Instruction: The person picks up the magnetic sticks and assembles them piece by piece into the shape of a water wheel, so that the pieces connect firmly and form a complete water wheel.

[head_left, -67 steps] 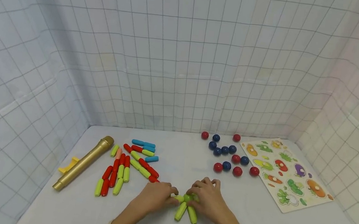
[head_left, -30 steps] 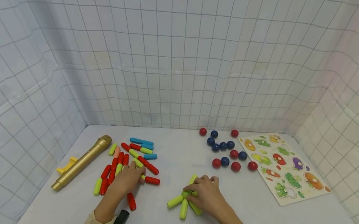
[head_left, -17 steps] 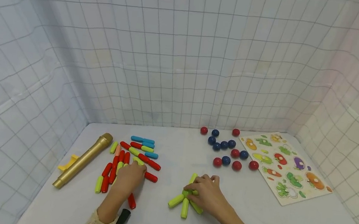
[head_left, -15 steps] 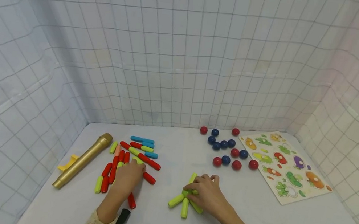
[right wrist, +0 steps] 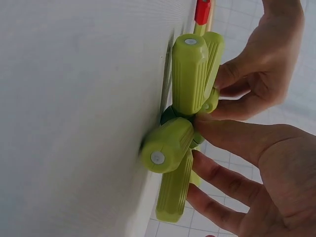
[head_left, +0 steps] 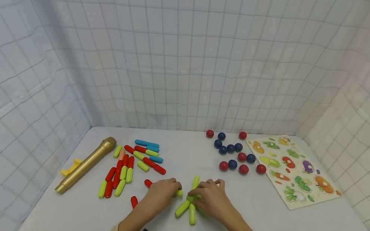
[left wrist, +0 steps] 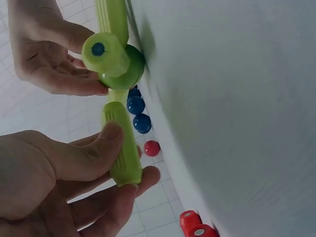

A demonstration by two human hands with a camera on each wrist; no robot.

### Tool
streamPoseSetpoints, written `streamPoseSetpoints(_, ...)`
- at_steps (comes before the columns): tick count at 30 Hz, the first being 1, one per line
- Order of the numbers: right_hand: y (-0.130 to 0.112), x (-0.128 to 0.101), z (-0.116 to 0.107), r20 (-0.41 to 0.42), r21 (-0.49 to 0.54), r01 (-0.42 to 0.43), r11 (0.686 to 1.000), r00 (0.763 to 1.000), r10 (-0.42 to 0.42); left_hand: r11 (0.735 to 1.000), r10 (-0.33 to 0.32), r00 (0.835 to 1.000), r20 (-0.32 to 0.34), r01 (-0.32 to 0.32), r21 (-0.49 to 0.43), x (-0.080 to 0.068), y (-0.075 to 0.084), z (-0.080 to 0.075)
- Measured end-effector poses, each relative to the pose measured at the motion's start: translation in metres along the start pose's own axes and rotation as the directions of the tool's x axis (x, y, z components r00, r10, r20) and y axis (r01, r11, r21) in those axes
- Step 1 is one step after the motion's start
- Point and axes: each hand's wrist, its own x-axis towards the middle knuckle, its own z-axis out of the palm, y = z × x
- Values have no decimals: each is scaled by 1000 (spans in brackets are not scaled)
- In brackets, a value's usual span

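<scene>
A green ball hub (head_left: 191,198) with several green sticks (head_left: 182,208) fanned out from it lies on the white table (head_left: 261,229) near the front. My right hand (head_left: 208,197) grips this cluster from the right, thumb and fingers around the hub (right wrist: 170,116). My left hand (head_left: 166,191) pinches one more green stick (left wrist: 121,148) between thumb and fingers. That stick's far end touches the hub (left wrist: 129,69) from the left. My right hand (left wrist: 47,54) shows behind the hub in the left wrist view.
A pile of red, green and blue sticks (head_left: 125,169) lies at the left, with loose red sticks (head_left: 133,201) nearer me. Beyond it a gold toy microphone (head_left: 85,165). Red and blue balls (head_left: 235,156) and a vegetable puzzle board (head_left: 295,176) lie at the right. Gridded cloth walls surround the table.
My left hand left the stick pile and came right to the hub, carrying a green stick. My right hand stayed on the cluster, which turned slightly.
</scene>
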Motion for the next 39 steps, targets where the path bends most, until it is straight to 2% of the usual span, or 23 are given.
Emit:
streamPoseSetpoints(7, 1, 0, -2, 3, -14, -12, 1000, 1000, 12, 1000, 19, 999, 49, -18, -6, 6, 5, 11)
streamPoseSetpoints(13, 8, 1, -6, 11, -11, -41, 999, 999, 42, 994, 38, 999, -2, -38, 100, 8, 6, 10)
streamPoseSetpoints(15, 12, 0, -8, 20, -4, -47, 999, 999, 47, 994, 33, 999, 2, -33, 108, 8, 5, 10)
streamPoseSetpoints(22, 23, 0, -12, 46, 71, -25, 997, 999, 22, 1000, -17, 996, 87, 19, -24, 5, -1, 4)
streamPoseSetpoints(26, 24, 2, -10, 70, 129, -1, 992, 998, -8, 996, 27, 987, 156, -14, -84, 3, 1, 6)
streamPoseSetpoints(31, 25, 4, -7, 103, 163, -19, 986, 995, 2, 997, 60, 972, 226, -49, -51, 0, 3, 12)
streamPoseSetpoints(35, 24, 4, -6, 130, 159, -33, 987, 991, 12, 999, 49, 970, 237, -43, -28, -2, 4, 15)
streamPoseSetpoints(39, 24, 2, -6, 124, 137, -34, 990, 992, 17, 999, 36, 970, 240, -31, -25, -2, 6, 15)
